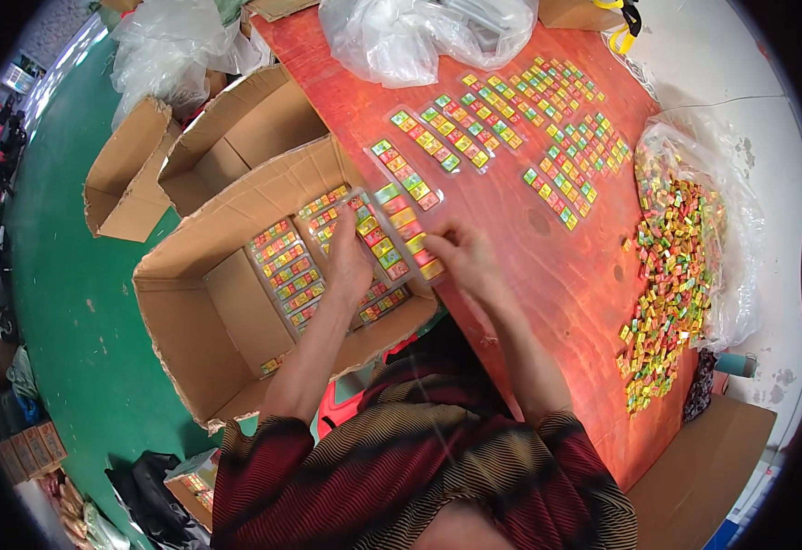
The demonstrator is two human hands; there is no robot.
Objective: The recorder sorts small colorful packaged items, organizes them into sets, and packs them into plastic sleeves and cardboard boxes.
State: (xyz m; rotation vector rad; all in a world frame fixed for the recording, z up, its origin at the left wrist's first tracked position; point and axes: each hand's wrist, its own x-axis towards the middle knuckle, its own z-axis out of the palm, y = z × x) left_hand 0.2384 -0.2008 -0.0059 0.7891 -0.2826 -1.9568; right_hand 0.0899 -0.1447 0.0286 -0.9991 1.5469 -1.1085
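Observation:
My left hand (350,261) is closed on the edge of a clear plastic strip tray (379,240) filled with small red, yellow and green wrapped pieces. Alongside it, a second filled strip tray (404,220) is pinched near its lower end by my right hand (465,261). Both trays are held over the table-side rim of a large open cardboard box (236,321). Inside the box, more filled strip trays (293,273) lie in rows, partly covered by my left hand and forearm. Some fingertips of the left hand are hidden behind its tray.
More filled strips (426,140) lie in rows across the red table (547,293). Loose wrapped pieces (671,284) spill from a clear bag (740,247) at the right. Other open cartons (245,137) stand at the left on the green floor (61,266). Clear plastic bags (410,37) sit at the far edge.

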